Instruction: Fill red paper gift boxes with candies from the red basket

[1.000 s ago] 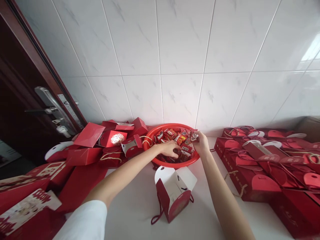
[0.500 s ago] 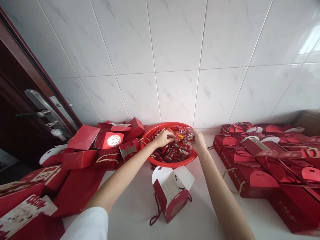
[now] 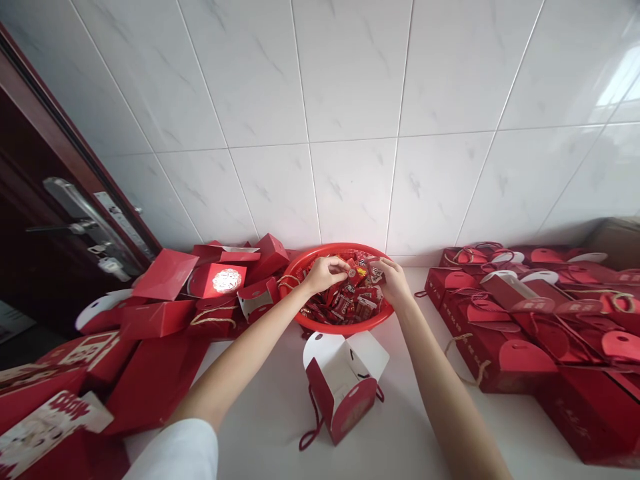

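Both hands are over a red plastic basket [image 3: 345, 329] filled with small wrapped sweets [image 3: 345, 305]. My left hand [image 3: 325, 274] is at the basket's left side, thumb and forefinger pinched together; what they hold, if anything, is too small to name. My right hand [image 3: 393, 280] is at the right side, its fingers closed on a wrapped sweet [image 3: 376, 273]. In front of the basket stands an open red gift box [image 3: 345, 387] with a white inside, its flaps spread and a dark red cord handle on each side.
Red boxes [image 3: 165, 320] are heaped on the left, some with rope handles. Rows of closed red boxes [image 3: 500, 353] fill the right. Behind is a tiled wall [image 3: 350, 193]; a dark door with a metal handle [image 3: 80, 207] is at the far left.
My left hand has shifted slightly left, and its fingers have curled into a pinch. My right hand's fingers have moved a little over the sweets. The open box has stayed in place.
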The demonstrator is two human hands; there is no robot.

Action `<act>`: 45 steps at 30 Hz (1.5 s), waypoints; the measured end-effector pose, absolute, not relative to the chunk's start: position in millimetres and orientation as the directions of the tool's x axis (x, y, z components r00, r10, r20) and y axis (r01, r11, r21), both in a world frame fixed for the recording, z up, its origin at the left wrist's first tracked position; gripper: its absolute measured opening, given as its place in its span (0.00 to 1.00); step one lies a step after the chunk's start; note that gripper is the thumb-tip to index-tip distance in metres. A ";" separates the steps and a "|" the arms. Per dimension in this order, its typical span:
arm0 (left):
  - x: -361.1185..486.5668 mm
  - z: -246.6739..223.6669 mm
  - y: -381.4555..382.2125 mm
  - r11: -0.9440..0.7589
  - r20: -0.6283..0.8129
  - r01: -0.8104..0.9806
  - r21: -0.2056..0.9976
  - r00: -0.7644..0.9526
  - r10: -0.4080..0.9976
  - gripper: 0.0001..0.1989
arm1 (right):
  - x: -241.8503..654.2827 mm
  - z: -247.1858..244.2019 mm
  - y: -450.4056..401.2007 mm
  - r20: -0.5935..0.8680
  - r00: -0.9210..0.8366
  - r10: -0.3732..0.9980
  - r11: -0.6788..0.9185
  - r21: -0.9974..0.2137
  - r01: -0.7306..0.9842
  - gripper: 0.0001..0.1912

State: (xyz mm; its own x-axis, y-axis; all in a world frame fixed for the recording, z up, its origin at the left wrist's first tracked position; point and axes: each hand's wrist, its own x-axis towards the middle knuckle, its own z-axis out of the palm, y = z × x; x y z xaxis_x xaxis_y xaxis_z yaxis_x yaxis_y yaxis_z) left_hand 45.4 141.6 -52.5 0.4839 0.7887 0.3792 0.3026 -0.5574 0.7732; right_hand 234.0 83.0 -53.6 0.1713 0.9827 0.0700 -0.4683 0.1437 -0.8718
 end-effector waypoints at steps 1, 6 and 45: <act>45.6 -52.3 141.2 -0.560 0.380 0.304 0.771 0.486 0.787 0.08 | 233.8 -53.0 82.2 0.070 0.168 0.983 0.142 -0.871 -0.470 0.05; 46.5 -48.4 136.3 -0.560 0.394 0.270 0.783 0.482 0.783 0.11 | 234.2 -52.1 79.5 0.084 0.109 0.990 0.126 -0.877 -0.464 0.11; 77.9 -51.0 116.2 -0.715 -0.241 0.697 0.051 0.703 0.669 0.15 | 235.3 -58.3 87.8 0.096 0.146 0.985 0.150 -0.889 -0.433 0.13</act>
State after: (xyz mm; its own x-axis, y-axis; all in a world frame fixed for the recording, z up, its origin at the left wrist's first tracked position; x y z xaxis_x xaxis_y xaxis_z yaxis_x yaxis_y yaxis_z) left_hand 77.9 116.2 -51.0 0.7032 0.6689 -0.2411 0.6974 -0.7148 0.0509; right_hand 235.3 87.8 -58.3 0.1458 0.9847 0.0956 -0.4335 0.1505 -0.8885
